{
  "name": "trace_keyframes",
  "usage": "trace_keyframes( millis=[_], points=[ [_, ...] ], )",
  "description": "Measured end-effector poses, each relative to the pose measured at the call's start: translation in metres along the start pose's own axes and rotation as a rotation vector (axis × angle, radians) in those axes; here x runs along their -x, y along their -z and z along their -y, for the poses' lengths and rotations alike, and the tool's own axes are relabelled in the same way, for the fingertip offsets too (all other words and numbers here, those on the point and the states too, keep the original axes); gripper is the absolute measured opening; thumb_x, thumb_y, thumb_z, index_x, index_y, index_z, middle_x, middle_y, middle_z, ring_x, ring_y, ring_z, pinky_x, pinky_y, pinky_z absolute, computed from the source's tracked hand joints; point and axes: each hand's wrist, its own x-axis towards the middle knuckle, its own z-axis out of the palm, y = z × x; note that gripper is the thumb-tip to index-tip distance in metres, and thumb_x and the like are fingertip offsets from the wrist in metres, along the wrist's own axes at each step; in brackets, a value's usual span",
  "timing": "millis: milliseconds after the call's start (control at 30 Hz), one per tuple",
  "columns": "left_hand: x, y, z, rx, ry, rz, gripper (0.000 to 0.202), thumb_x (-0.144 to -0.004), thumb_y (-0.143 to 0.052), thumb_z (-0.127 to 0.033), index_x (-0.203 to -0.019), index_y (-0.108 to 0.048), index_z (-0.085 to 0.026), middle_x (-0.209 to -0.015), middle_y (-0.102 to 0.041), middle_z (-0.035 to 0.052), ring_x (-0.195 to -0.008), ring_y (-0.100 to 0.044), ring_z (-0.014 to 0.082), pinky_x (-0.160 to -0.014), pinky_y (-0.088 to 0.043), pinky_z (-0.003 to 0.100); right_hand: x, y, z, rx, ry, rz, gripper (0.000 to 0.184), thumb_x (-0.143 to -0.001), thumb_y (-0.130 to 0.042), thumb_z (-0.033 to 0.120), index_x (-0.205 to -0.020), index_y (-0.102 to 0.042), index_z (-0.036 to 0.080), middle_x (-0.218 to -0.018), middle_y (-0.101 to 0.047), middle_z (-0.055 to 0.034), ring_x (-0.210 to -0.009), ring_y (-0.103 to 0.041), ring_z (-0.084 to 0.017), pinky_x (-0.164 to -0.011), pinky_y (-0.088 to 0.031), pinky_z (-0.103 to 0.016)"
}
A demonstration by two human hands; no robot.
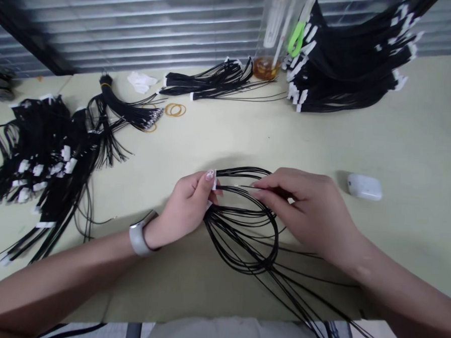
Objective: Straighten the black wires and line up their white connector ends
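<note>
Between thumb and fingers, my left hand (188, 202) grips a small white connector (215, 179) with several thin black wires (241, 218) running from it. The wires loop to the right, and their loose ends trail over the table's front edge. My right hand (306, 208) pinches one black wire (249, 186) close to its end, a short way right of the connector. Part of a second white piece (209, 205) shows below my left fingers. Most of the connector's face is hidden by my thumb.
Bundled black wires with white connectors (40, 169) lie at left, and a tall pile (344, 69) stands back right. Near the blinds are a clear cup (270, 40) with amber liquid, rubber bands (174, 110) and a crumpled tissue (141, 82). A white case (365, 187) lies right.
</note>
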Motion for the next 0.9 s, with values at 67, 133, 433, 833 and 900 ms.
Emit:
trace_keyframes(
  millis=[67,133,433,833,900],
  points=[
    [0.000,0.000,0.001,0.023,-0.002,0.021,0.041,-0.091,-0.030,-0.037,-0.064,-0.050,-0.015,-0.052,-0.051,-0.0017,-0.047,-0.046,0.0056,-0.046,-0.037,0.017,0.000,-0.003,-0.001,0.058,0.054,-0.001,0.009,-0.081,-0.056,0.020,-0.077,-0.064,0.020,-0.071,-0.064,0.0005,-0.066,-0.057,-0.009,-0.060,-0.042,-0.021],
    [0.001,0.000,0.002,0.036,-0.020,0.063,0.040,-0.091,-0.030,-0.037,-0.065,-0.051,-0.015,-0.053,-0.052,-0.0015,-0.049,-0.049,0.0056,-0.047,-0.039,0.017,0.001,-0.005,-0.002,0.094,0.079,-0.005,0.011,-0.081,-0.055,0.018,-0.074,-0.064,0.019,-0.068,-0.063,0.0008,-0.063,-0.056,-0.009,-0.059,-0.040,-0.021],
    [0.004,0.001,-0.001,-0.007,-0.103,0.206,0.039,-0.092,-0.030,-0.033,-0.063,-0.049,-0.015,-0.054,-0.054,-0.0020,-0.050,-0.050,0.0051,-0.051,-0.041,0.016,0.007,-0.017,-0.003,0.184,0.123,0.054,0.019,-0.082,-0.050,0.019,-0.075,-0.068,0.017,-0.064,-0.060,-0.0008,-0.059,-0.054,-0.010,-0.055,-0.036,-0.023],
    [0.004,0.001,-0.004,-0.031,-0.102,0.212,0.039,-0.092,-0.030,-0.032,-0.062,-0.049,-0.015,-0.054,-0.054,-0.0017,-0.049,-0.048,0.0056,-0.052,-0.041,0.017,0.006,-0.017,-0.003,0.215,0.139,0.070,0.021,-0.083,-0.048,0.020,-0.071,-0.065,0.019,-0.062,-0.059,-0.0007,-0.058,-0.053,-0.010,-0.054,-0.035,-0.023],
    [0.004,0.001,-0.004,-0.031,-0.099,0.213,0.039,-0.092,-0.029,-0.032,-0.062,-0.049,-0.015,-0.054,-0.055,-0.0014,-0.050,-0.049,0.0061,-0.053,-0.041,0.018,0.006,-0.017,-0.004,0.225,0.145,0.068,0.022,-0.083,-0.047,0.020,-0.071,-0.066,0.019,-0.062,-0.058,-0.0006,-0.058,-0.052,-0.010,-0.054,-0.034,-0.023]
  ],
)
